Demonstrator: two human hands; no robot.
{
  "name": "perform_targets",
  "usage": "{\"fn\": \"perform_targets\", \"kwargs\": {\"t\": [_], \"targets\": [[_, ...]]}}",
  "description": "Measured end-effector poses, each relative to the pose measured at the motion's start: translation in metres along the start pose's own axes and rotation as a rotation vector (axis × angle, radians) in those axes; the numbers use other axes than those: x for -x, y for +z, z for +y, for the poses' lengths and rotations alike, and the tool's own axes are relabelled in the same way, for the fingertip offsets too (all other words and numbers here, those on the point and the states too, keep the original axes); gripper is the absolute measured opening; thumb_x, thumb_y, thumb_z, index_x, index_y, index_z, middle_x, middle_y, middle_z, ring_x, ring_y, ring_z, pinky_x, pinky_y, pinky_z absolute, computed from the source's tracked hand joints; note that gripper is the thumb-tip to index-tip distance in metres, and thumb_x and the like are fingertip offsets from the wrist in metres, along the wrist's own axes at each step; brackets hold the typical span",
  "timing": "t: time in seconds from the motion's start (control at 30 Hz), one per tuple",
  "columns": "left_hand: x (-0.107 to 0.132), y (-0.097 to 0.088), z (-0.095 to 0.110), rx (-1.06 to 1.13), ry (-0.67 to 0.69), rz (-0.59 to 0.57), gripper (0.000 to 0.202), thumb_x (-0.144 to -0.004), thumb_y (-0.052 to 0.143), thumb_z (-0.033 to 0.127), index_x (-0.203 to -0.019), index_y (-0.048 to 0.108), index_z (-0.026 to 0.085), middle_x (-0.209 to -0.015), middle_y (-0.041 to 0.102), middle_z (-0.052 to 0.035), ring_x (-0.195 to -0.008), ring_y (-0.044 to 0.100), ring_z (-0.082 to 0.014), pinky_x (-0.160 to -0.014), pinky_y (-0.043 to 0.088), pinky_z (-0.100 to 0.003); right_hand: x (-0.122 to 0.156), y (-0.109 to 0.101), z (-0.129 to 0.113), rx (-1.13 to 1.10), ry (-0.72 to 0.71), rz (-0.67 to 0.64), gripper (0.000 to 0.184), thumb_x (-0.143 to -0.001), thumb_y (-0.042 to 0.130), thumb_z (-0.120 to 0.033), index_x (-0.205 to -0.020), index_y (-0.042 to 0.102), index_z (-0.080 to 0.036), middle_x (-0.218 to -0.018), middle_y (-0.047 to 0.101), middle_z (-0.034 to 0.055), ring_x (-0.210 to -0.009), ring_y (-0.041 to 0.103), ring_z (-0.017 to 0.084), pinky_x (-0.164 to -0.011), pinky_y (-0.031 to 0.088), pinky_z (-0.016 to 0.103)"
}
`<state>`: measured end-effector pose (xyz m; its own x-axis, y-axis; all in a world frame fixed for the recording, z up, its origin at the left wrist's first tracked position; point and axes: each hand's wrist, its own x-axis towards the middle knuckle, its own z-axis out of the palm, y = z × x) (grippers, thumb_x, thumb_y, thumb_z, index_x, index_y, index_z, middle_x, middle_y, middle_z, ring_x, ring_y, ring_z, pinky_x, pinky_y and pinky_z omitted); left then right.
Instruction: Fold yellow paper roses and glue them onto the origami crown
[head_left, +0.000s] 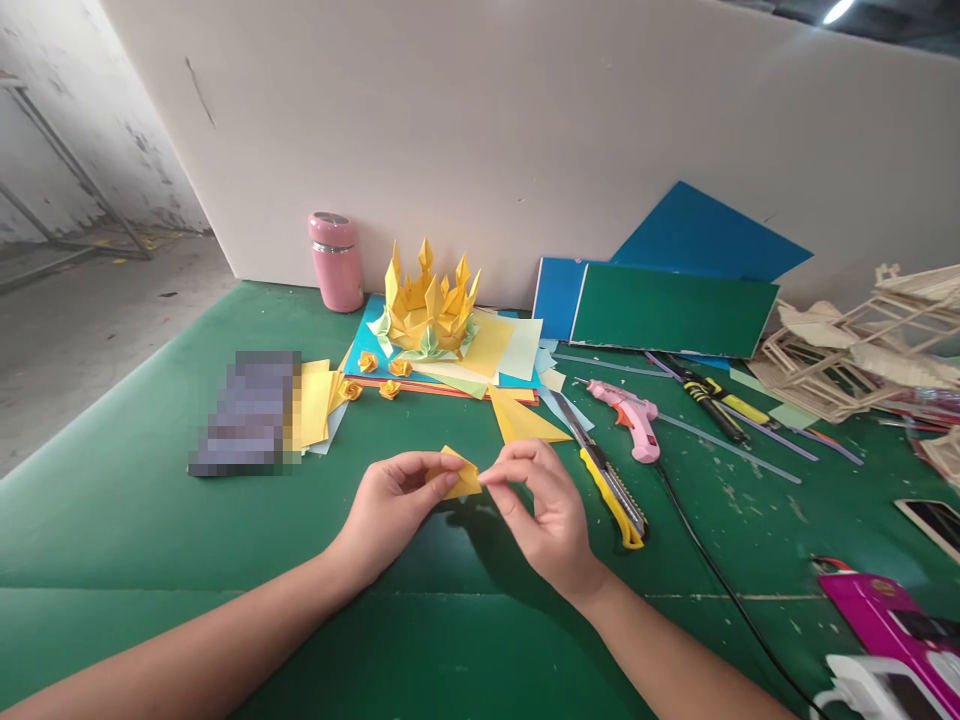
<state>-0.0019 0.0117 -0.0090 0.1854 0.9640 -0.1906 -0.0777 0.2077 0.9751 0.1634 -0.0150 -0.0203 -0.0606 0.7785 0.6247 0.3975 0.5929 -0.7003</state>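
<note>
A small folded piece of yellow paper (466,480) is held above the green table between my two hands. My left hand (397,495) pinches its left part between thumb and fingers. With thumb and fingertips together, my right hand (544,510) grips the paper's right corner. Behind them, a yellow folded-paper crown (429,310) with pale green paper leaves stands on stacked coloured sheets. Several small yellow paper roses (367,362) lie in front of the crown. A larger yellow paper triangle (525,415) rests just beyond my right hand.
Right of my hands lie a yellow utility knife (613,495) and a pink glue gun (630,415) with a trailing black cord. A pink flask (336,262) stands at the back left. Pliers (709,395), green board (671,312) and a wooden stick model (840,350) occupy the right side.
</note>
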Motion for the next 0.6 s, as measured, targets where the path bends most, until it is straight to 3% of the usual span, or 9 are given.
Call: {"fn": "perform_targets", "kwargs": {"t": [0.13, 0.23, 0.37, 0.47, 0.6], "targets": [[0.0006, 0.0006, -0.0017, -0.016, 0.025, -0.099, 0.023, -0.063, 0.075, 0.032, -0.082, 0.069, 0.019, -0.078, 0.072, -0.0025, -0.076, 0.066, -0.0191, -0.073, 0.052, -0.03, 0.0, 0.0029, -0.0012, 0.092, -0.201, -0.114, 0.023, -0.085, 0.052, -0.005, -0.088, 0.064, -0.024, -0.082, 0.065, 0.0025, -0.077, 0.056, 0.016, -0.07, 0.048, 0.03], [0.0008, 0.0006, -0.0019, 0.051, 0.026, -0.168, 0.03, -0.068, 0.072, 0.029, -0.094, 0.062, 0.019, -0.08, 0.071, -0.0025, -0.077, 0.065, -0.0178, -0.072, 0.049, -0.029, -0.0008, 0.0048, 0.0019, 0.114, -0.164, -0.134, 0.024, -0.086, 0.048, -0.004, -0.085, 0.062, -0.023, -0.08, 0.066, 0.0027, -0.076, 0.057, 0.016, -0.069, 0.048, 0.03], [0.0019, -0.0006, 0.0028, 0.2, -0.098, -0.206, 0.047, -0.068, 0.072, 0.025, -0.109, 0.05, 0.021, -0.084, 0.072, -0.0022, -0.076, 0.065, -0.0173, -0.072, 0.046, -0.029, -0.0025, 0.0043, 0.0049, 0.15, -0.106, -0.126, 0.023, -0.087, 0.047, -0.005, -0.081, 0.062, -0.022, -0.08, 0.067, 0.0023, -0.077, 0.058, 0.016, -0.07, 0.048, 0.03], [0.0024, -0.0016, 0.0069, 0.285, -0.196, -0.169, 0.048, -0.065, 0.074, 0.021, -0.107, 0.051, 0.019, -0.083, 0.073, -0.0026, -0.078, 0.066, -0.0181, -0.075, 0.045, -0.03, -0.0038, 0.0031, 0.0046, 0.175, -0.085, -0.108, 0.02, -0.087, 0.051, -0.008, -0.082, 0.063, -0.023, -0.082, 0.069, 0.0023, -0.078, 0.059, 0.017, -0.071, 0.048, 0.032], [0.0014, -0.0024, 0.0064, 0.366, -0.242, -0.212, 0.035, -0.068, 0.073, 0.022, -0.099, 0.059, 0.016, -0.085, 0.073, -0.0046, -0.084, 0.066, -0.0184, -0.083, 0.046, -0.03, -0.0041, 0.0022, 0.0045, 0.199, -0.068, -0.081, 0.02, -0.087, 0.054, -0.011, -0.085, 0.067, -0.025, -0.08, 0.069, 0.0025, -0.077, 0.058, 0.018, -0.07, 0.047, 0.033]]}}
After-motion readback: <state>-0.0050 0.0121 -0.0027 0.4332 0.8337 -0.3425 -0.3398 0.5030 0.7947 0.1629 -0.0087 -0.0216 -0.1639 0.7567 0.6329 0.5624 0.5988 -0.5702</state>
